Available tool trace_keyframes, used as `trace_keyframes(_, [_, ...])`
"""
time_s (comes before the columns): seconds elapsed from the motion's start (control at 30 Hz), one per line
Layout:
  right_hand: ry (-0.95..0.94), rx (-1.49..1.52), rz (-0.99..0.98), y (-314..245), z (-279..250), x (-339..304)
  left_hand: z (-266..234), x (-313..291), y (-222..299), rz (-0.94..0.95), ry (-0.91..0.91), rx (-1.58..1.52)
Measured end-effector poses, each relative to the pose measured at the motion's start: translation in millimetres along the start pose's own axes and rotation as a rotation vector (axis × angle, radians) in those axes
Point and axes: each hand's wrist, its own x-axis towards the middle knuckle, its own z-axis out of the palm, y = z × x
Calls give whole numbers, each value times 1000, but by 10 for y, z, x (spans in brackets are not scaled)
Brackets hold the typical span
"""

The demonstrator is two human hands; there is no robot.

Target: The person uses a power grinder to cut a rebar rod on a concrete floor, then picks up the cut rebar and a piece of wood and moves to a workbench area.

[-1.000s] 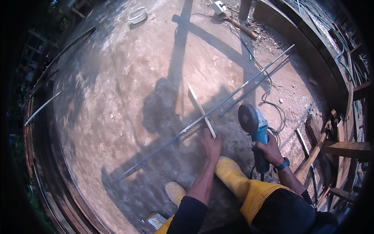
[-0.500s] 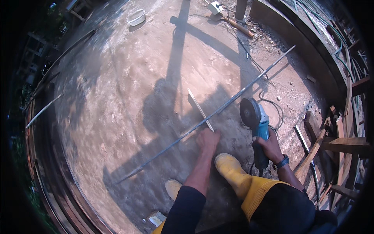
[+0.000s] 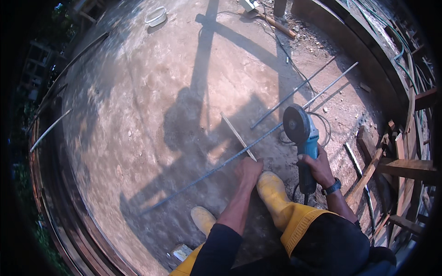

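Sunlit ground [image 3: 138, 92] spreads toward ten o'clock, timber [image 3: 410, 170] edging three. Left hand [image 3: 249, 170] pinches a thin strip [image 3: 234, 130]; right hand [image 3: 318, 166] grips a blue grinder [image 3: 309, 146].

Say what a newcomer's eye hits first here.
Probably the teal-and-black angle grinder, right of centre, gripped in the right hand with its dark disc uppermost. Next, the long ribbed metal rod running diagonally across the middle, crossed by a thin pale strip held at its near end by the left hand. Then the bright yellow boots at lower centre.
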Motion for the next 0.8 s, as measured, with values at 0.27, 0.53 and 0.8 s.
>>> trace_keyframes(0.27, [-7, -13, 16, -31, 16, -13, 122, -45, -165, 63, 23, -87])
trace_keyframes(0.53, [-23, -40, 24, -42, 11, 6, 200, -4, -360, 162, -8, -190])
trace_keyframes(0.8, [-24, -9, 61, -89, 28, -40, 19, -134, -752, 511, 512, -103])
